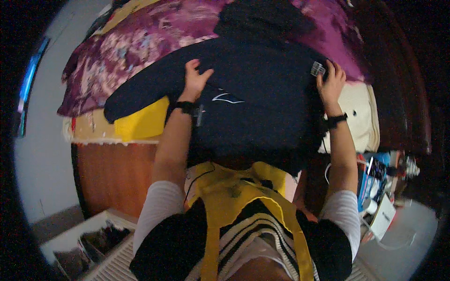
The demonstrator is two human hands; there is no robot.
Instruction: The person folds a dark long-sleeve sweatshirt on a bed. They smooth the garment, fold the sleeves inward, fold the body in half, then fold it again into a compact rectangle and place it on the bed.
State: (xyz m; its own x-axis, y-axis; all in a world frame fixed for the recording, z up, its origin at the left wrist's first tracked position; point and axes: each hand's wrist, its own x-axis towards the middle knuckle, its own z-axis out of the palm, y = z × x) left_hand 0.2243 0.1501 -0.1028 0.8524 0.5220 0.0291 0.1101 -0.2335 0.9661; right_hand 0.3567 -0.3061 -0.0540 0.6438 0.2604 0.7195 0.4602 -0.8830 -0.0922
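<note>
A dark navy garment [256, 119] lies spread out before me, with one long sleeve [140, 86] reaching to the left. On its front is a white-outlined pointed mark [228, 99]. My left hand [195, 79] is over the garment near the base of that sleeve, thumb and fingers apart, with nothing in them. At the garment's right edge, my right hand [332, 82] touches the cloth beside a small pale label [317, 69] that bears writing. Whether its fingers pinch the edge is not clear. Black bands circle both my wrists.
Purple patterned bedding [140, 66] and more dark cloth [263, 21] lie beyond the garment. Yellow cloth [144, 119] shows under the sleeve; a cream pad [357, 116] is at right. Cluttered items [376, 186] stand lower right, and a white open box [102, 232] lower left.
</note>
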